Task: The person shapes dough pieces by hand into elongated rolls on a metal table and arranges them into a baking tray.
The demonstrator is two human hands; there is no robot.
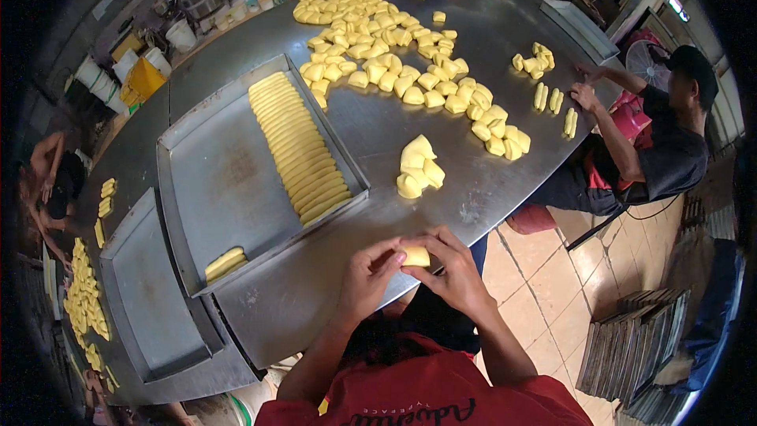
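Left hand and right hand: both pinching one small pale-yellow dough piece between fingertips, held over the near edge of the round grey metal table. Small heap of yellow dough chunks: on the table, just beyond the hands. Rectangular metal baking tray: left of the heap, bearing a long row of shaped yellow dough rolls and two more rolls at its near corner. Large spread of dough chunks: far side. Seated person in dark shirt: at right.
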